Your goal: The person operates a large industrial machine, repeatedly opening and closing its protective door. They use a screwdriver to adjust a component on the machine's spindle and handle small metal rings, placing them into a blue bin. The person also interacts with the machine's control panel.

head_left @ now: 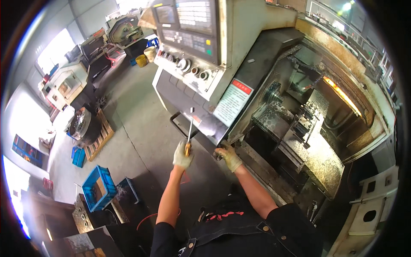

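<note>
My left hand point(183, 156), in a pale work glove, is closed around the amber handle of a screwdriver point(188, 148). Its long metal shaft points up and away, toward the slanted lower front of the machine's control cabinet point(180, 96). Further right, my gloved right hand point(230, 157) is at the lower corner of the dark machine door point(263, 64), with its fingers curled. A small dark shape shows at those fingertips; I cannot make out what it is. A black bar handle point(175, 124) juts from the cabinet just beyond my left hand.
The machine's open chamber point(291, 115) at the right holds a wet metal slide and tool holder. A control panel point(188, 38) with knobs stands ahead. A blue crate point(99, 188) is at lower left; a chip-filled drum point(85, 126) sits on a pallet point(100, 137).
</note>
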A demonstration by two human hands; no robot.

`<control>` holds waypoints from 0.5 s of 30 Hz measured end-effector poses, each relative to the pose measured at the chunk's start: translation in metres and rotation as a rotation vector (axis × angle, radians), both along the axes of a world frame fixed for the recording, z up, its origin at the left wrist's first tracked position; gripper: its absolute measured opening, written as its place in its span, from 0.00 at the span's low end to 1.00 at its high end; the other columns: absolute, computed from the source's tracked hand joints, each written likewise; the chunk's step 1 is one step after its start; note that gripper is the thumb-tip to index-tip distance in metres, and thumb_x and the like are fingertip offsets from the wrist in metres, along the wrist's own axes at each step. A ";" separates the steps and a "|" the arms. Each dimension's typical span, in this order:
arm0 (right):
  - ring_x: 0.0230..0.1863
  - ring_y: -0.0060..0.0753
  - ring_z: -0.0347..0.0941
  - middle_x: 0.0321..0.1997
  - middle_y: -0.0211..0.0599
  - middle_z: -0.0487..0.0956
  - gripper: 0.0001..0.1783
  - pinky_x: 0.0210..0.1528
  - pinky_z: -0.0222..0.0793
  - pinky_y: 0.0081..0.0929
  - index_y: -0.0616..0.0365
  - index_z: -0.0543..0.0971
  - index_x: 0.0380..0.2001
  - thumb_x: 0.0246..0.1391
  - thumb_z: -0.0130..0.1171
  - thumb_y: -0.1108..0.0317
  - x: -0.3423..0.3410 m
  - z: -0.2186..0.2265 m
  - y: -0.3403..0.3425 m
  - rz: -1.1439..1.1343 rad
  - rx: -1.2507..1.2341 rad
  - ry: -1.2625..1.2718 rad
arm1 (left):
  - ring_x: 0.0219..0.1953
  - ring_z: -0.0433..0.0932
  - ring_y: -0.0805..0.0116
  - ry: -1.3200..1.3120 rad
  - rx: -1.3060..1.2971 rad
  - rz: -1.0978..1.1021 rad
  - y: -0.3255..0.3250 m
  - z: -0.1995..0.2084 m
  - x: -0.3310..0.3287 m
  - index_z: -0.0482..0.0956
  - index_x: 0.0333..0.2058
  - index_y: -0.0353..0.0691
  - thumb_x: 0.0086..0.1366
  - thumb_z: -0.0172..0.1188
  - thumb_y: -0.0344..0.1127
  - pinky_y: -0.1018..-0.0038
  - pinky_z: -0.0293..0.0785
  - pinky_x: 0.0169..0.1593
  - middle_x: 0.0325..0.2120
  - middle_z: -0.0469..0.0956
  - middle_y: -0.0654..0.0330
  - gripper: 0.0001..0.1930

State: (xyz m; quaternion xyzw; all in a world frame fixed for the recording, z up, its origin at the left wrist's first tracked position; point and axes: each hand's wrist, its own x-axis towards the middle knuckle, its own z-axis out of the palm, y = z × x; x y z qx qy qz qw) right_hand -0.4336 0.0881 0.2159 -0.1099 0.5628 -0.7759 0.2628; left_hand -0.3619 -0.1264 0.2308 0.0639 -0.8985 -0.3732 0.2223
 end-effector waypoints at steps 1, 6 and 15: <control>0.25 0.21 0.69 0.25 0.31 0.73 0.14 0.23 0.63 0.19 0.61 0.70 0.35 0.45 0.56 0.67 0.003 0.004 0.006 0.012 0.019 0.029 | 0.33 0.68 0.47 0.008 -0.027 0.101 -0.006 -0.036 0.028 0.69 0.36 0.38 0.43 0.54 0.27 0.62 0.66 0.36 0.28 0.66 0.50 0.17; 0.21 0.22 0.67 0.24 0.34 0.74 0.17 0.23 0.62 0.19 0.62 0.68 0.38 0.44 0.55 0.68 0.052 0.021 0.037 -0.094 0.091 0.011 | 0.33 0.73 0.56 -0.177 0.157 0.609 -0.051 -0.222 0.211 0.69 0.40 0.39 0.42 0.58 0.28 0.68 0.68 0.39 0.30 0.72 0.54 0.21; 0.18 0.25 0.67 0.26 0.41 0.74 0.31 0.20 0.63 0.20 0.60 0.56 0.55 0.48 0.54 0.67 0.152 -0.015 0.142 -0.488 0.182 0.074 | 0.42 0.73 0.49 -1.231 0.222 0.628 -0.019 -0.267 0.412 0.76 0.33 0.39 0.47 0.54 0.38 0.63 0.69 0.44 0.36 0.75 0.45 0.14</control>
